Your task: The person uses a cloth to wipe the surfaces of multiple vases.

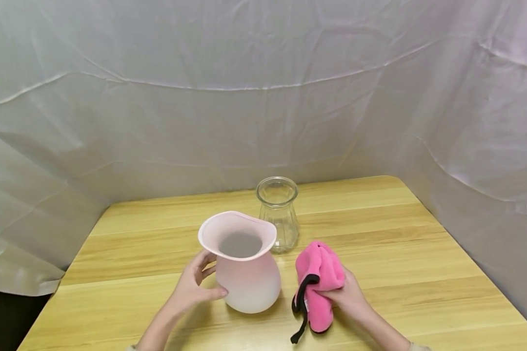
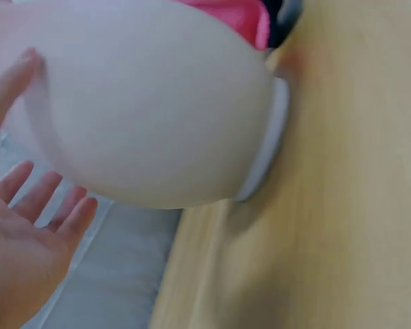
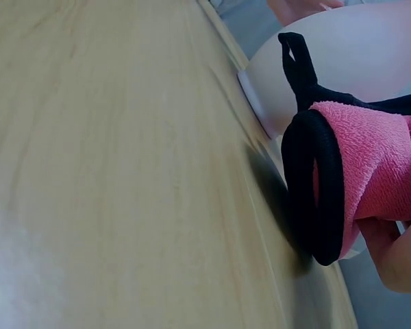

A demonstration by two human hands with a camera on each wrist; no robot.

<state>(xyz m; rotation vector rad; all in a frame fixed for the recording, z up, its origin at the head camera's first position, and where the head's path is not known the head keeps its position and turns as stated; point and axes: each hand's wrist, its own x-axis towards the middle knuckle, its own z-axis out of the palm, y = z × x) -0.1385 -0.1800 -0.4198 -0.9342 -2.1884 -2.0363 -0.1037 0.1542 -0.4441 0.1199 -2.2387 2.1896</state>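
A pink-to-white vase point(image 1: 252, 285) with a wavy flared rim stands upright on the table. My left hand point(image 1: 197, 282) is at its left side, thumb at the wall and the other fingers spread behind. The left wrist view shows those fingers point(image 2: 38, 195) loosely extended beside the vase point(image 2: 157, 103), not wrapped round it. To the right of the vase, my right hand point(image 1: 349, 295) grips a bunched pink towel point(image 1: 318, 268) with black edging and a black hanging loop. In the right wrist view the folded towel point(image 3: 377, 157) hangs just above the table, fingers partly hidden.
Behind the vase stands a clear ribbed glass vase point(image 1: 278, 219), partly covered by the pink one. The wooden table point(image 1: 404, 253) carries these things. Grey cloth sheeting point(image 1: 202, 126) hangs along the table's back and sides.
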